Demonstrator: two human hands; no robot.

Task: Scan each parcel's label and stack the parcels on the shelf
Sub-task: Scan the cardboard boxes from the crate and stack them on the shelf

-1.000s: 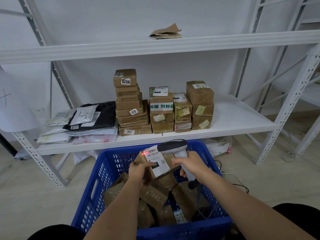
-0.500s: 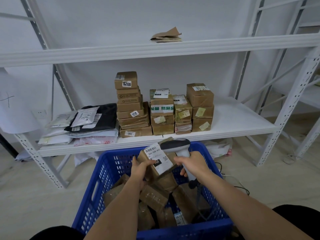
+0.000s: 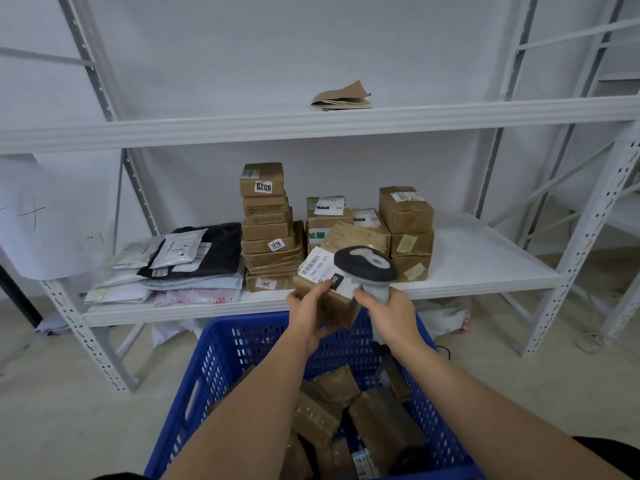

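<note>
So, shelving: the white metal shelf fills the view in front of you, with a folded brown paper piece on its upper board
Crate: the blue basket sits below your arms, brown parcels loose inside it
Stacks: taped cardboard boxes stand in columns mid-shelf, the tallest topped by one marked 6206
Mailers: flat soft bags, white and black, lie piled at the shelf's left end
Parcel: you hold the brown parcel above the crate's far rim, label up, in front of the stacks
Right hand: your right hand is wrapped round the handle of the scanner, whose head covers part of the label
Left hand: your left hand grips the parcel's near left corner, thumb on the label
</note>
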